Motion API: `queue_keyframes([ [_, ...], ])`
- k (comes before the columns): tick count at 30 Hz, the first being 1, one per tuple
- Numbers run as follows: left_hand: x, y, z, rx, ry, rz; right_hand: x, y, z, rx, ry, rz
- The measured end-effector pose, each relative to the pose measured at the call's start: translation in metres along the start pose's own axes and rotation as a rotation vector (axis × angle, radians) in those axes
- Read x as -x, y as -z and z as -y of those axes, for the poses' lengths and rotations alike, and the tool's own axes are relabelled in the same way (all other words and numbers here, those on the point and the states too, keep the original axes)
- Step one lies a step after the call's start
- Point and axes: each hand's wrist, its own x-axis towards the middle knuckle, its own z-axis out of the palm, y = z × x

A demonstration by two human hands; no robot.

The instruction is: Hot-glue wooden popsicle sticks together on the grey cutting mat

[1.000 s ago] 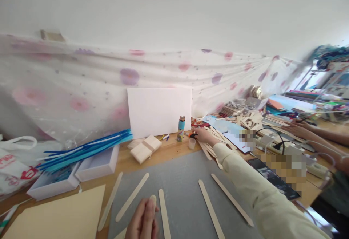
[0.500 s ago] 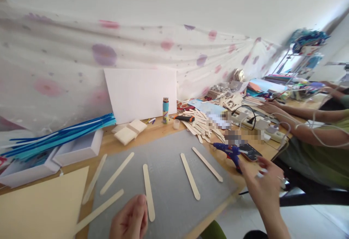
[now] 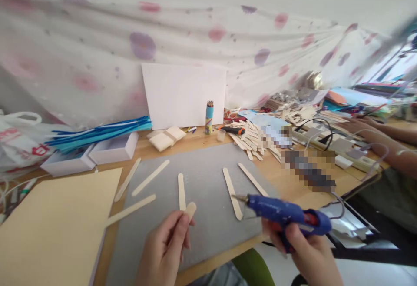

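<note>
My left hand is pinched around a wooden craft stick; only its rounded end shows, the rest being hidden by the fingers. Just behind it, another craft stick lies on the grey mat. My right hand grips a blue hot glue gun by its handle. Its metal nozzle points left, above the lower end of a craft stick. Several more sticks are spread out on the mat, among them one at the right and one at the upper left.
A cream board and white box trays with blue pipe cleaners are on the left. Behind the mat stand a pencil tube and loose sticks. Power strips and another person's arm are at the right.
My right hand has taken up the glue gun from the table and brought it left over the mat. My left hand has risen slightly, with a stick end now showing. The view has shifted.
</note>
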Motion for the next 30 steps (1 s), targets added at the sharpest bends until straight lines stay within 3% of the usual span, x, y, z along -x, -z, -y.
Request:
queue_keyframes([
  [4,0.004,0.000,-0.003,-0.080,-0.060,-0.028,0.019,-0.057,0.006,-0.184,-0.160,0.050],
  [7,0.012,-0.003,-0.005,-0.094,-0.077,-0.023,0.022,-0.078,0.008,-0.190,-0.259,0.054],
  [18,0.025,-0.009,-0.016,-0.240,-0.239,-0.012,0.012,-0.067,-0.004,-0.046,-0.245,0.228],
  [30,0.029,-0.010,-0.015,-0.398,-0.417,-0.049,0.008,-0.068,0.008,-0.049,-0.313,0.188],
])
